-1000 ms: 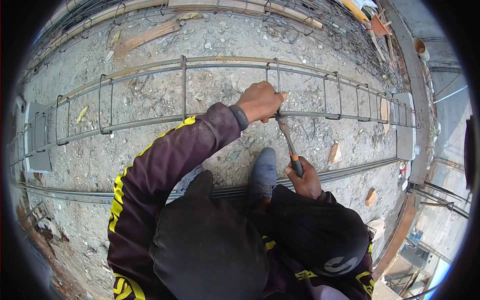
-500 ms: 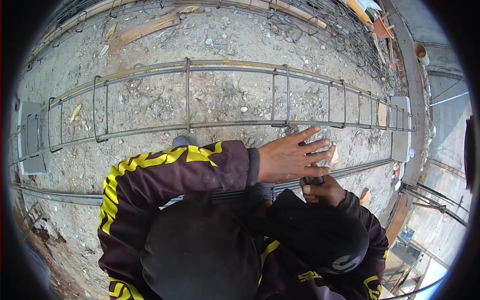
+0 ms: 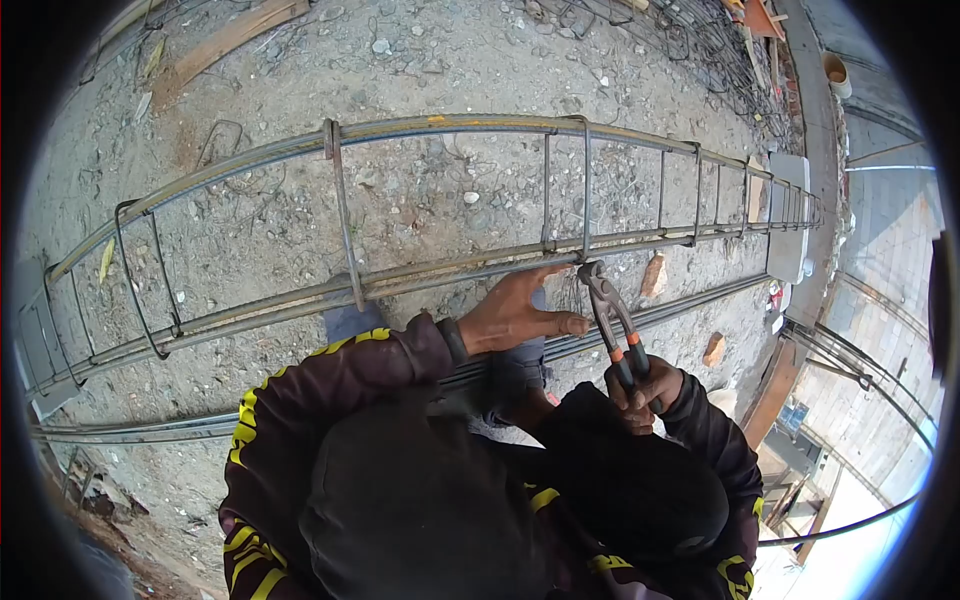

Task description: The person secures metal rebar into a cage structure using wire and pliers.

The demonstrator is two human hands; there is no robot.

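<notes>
A rebar cage (image 3: 480, 262) of long ribbed bars and square stirrups runs across the view in front of me. My right hand (image 3: 648, 392) is closed around the black and orange handles of tying pincers (image 3: 608, 308). The pincers' head sits at the cage's near bars, just below a stirrup (image 3: 586, 190). To the left of the pincers is my left hand (image 3: 510, 312), thumb stretched out and apart from the fingers. Its fingertips reach the near bar and are partly hidden there. I cannot make out any tie wire at the joint.
Grey blocks (image 3: 790, 180) support the cage ends. Loose long bars (image 3: 690, 302) lie on the ground nearer me. Brick pieces (image 3: 654, 275) lie close to the pincers. A wooden board (image 3: 235, 42) and stones are on the dirt beyond. A bucket (image 3: 837, 75) stands far right.
The left hand has moved left and down from over the right hand to the near bar. The pincers, mostly covered before, now show with their head raised to the cage. The view has shifted.
</notes>
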